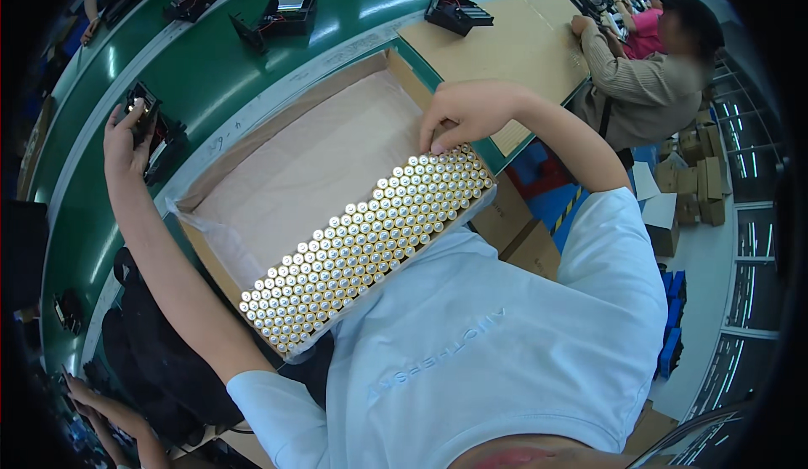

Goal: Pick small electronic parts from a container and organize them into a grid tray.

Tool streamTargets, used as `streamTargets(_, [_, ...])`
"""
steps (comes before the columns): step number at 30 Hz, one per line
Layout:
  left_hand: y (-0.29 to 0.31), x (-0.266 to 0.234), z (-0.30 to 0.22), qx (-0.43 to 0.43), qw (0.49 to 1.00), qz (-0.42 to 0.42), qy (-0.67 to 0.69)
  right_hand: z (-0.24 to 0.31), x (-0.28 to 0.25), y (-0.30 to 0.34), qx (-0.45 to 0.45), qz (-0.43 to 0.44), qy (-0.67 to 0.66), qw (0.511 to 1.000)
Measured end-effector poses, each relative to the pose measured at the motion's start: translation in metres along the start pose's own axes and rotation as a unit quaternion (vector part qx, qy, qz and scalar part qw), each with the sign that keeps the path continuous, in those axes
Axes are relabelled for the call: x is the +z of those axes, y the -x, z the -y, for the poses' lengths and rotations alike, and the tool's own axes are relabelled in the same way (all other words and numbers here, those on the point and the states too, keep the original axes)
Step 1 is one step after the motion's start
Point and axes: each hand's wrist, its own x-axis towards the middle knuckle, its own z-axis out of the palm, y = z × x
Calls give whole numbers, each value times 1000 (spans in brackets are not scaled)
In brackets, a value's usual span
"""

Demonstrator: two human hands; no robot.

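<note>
An open cardboard box [295,103] lined with pale paper lies across my lap. Many batteries [353,237] stand upright in tight rows along its near side, their round ends facing up. My right hand [463,114] is bent over the far right end of the rows. Its thumb and fingers are pinched at the edge batteries, and the fingers hide whatever is between them. Stretched out to the far left, my left hand [128,142] is closed around a black plastic housing [145,115] at the green conveyor. A black part lies beside that hand.
Several black housings with red wires, one of them a black case [290,16], sit along the green conveyor [219,73]. A tan board [513,39] lies beyond the box. A co-worker [648,73] sits at right. Cardboard cartons [699,166] are stacked behind; another person's arms show lower left.
</note>
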Motion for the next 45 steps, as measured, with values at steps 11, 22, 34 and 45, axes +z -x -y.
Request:
streamTargets(11, [32,24,-9,13,998,-30,-59,8,0,-13,51,-57,78,994])
streamTargets(22, [47,29,-13,11,997,-48,-55,60,-44,-139,-133,-386,102,907])
streamTargets(34, [34,14,-23,52,985,-95,-133,108,-69,-366,-241,-472,253,809])
streamTargets(45, [63,32,-31,161,795,-180,-556,91,-43,-322,-350,-501,246,752])
